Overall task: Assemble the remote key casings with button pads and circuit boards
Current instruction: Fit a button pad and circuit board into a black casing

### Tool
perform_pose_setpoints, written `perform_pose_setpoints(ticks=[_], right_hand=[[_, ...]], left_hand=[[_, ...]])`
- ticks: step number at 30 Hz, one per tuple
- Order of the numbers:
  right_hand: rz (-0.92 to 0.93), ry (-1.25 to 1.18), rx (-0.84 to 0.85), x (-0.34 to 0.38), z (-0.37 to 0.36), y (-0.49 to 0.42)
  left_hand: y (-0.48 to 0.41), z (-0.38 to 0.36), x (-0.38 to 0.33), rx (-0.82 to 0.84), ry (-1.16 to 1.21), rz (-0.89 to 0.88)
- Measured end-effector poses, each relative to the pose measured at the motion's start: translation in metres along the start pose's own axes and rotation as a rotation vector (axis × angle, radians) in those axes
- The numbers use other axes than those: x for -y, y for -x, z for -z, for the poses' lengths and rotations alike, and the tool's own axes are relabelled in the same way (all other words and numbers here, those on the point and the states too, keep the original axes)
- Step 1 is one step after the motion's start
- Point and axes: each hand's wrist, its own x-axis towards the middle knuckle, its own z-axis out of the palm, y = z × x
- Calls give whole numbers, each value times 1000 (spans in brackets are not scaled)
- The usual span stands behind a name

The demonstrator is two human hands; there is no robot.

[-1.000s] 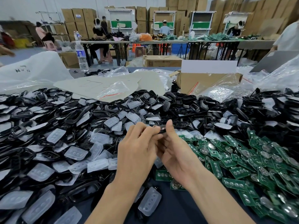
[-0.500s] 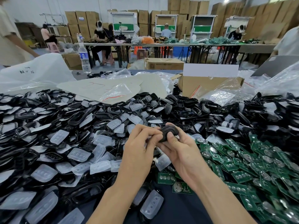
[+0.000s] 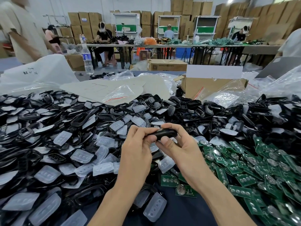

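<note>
At nine o'clock from my hands the pads (image 3: 82, 156) lie heaped among loose black shells (image 3: 79, 119); nothing there is touched. My left hand (image 3: 136, 149) comes next, fingers curled over the top of the casing (image 3: 166, 133) and thumb under it, pinching its nine-o'clock end. The casing sits between the two hands, lifted clear of the pile, just above the bare tabletop (image 3: 179, 209) at six; its long axis runs nine to three, nearly level, edge-on to me, so I cannot tell whether a pad or board is already seated, nor which end carries the loop. My right hand (image 3: 184, 149) holds the three-o'clock end, fingers wrapped over the top, thumb pressed against the near edge; it covers more of the casing than the left, so I judge it the working hand and the left the brace. Neither hand is free. At three to four o'clock the boards (image 3: 244, 178) lie spread, near the right hand; if a board is next, I judge that hand reaches it first.
</note>
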Motion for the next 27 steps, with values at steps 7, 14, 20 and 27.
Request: perform_pose_setpoints(ticks=[7, 14, 20, 27], right_hand=[[28, 23, -82, -1, -2, 0], [-62, -404, -82, 0, -3, -2], [-116, -544, -34, 5, -5, 0], [-112, -535, -17, 3, -9, 0]], left_hand=[[2, -4, 1, 7, 15, -35], [1, -5, -9, 43, 289, 148], [0, -1, -8, 22, 307, 141], [-1, 0, -8, -21, 220, 63]])
